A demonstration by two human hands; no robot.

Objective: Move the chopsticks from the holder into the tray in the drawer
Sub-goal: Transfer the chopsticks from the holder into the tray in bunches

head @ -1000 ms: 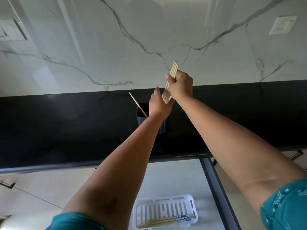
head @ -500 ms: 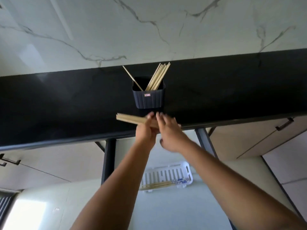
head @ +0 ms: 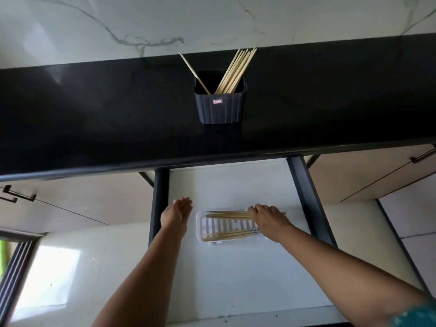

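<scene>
A dark ribbed holder stands on the black countertop with several wooden chopsticks leaning in it. Below, the open drawer holds a white slotted tray. My right hand is over the tray's right end, shut on a bundle of chopsticks lying across the tray's far side. Another few chopsticks lie along the tray's near side. My left hand hovers open just left of the tray, holding nothing.
The black countertop overhangs the drawer's back. Dark drawer rails run along both sides. Closed cabinet fronts with black handles flank the drawer. A marble backsplash rises behind the holder.
Both hands came down from the counter edge into the drawer. The chopstick bundle passed from my left hand to my right and now lies across the tray. My left hand let go and opened.
</scene>
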